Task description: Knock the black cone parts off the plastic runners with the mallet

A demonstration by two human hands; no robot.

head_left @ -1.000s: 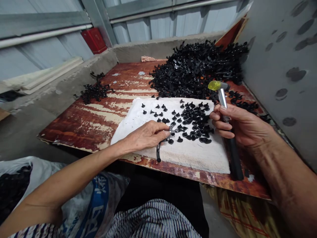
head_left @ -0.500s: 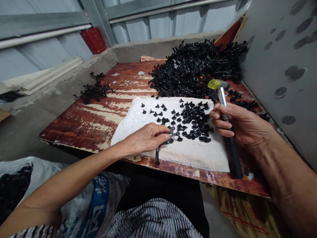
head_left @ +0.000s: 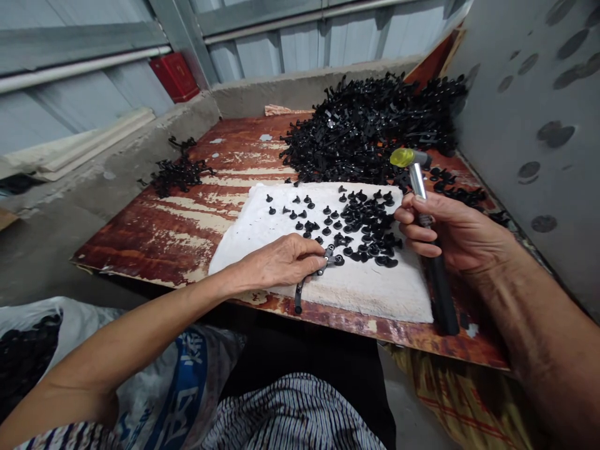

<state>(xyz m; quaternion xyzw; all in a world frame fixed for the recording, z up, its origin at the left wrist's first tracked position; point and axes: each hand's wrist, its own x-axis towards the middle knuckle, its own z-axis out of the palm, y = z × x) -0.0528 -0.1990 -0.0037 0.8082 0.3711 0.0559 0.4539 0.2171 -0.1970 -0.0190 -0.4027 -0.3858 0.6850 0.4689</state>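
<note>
My left hand [head_left: 285, 261] pinches a black branched part [head_left: 330, 257] with small round ends, low over the white cloth pad [head_left: 365, 300]. A narrow black arm of what looks like the same part hangs below the fingers. In my right hand [head_left: 450, 231] is a small mallet [head_left: 417, 178] with a yellow face, a silver neck and a black grip; its head points up, away from the pad. Between the hands, many small black disc-based pegs [head_left: 368, 219] lie and stand on the pad, crowded at its right side.
A large heap of black parts [head_left: 365, 125] covers the back right of the worn red-brown board [head_left: 154, 244]. A smaller pile [head_left: 180, 172] lies at the left. A grey spotted panel [head_left: 539, 137] borders the right side. White sacks [head_left: 150, 375] stand below at the left.
My left hand and the black part have shifted very slightly, the part tilting and showing more of its round ends. The mallet stays raised in my right hand, almost unmoved.
</note>
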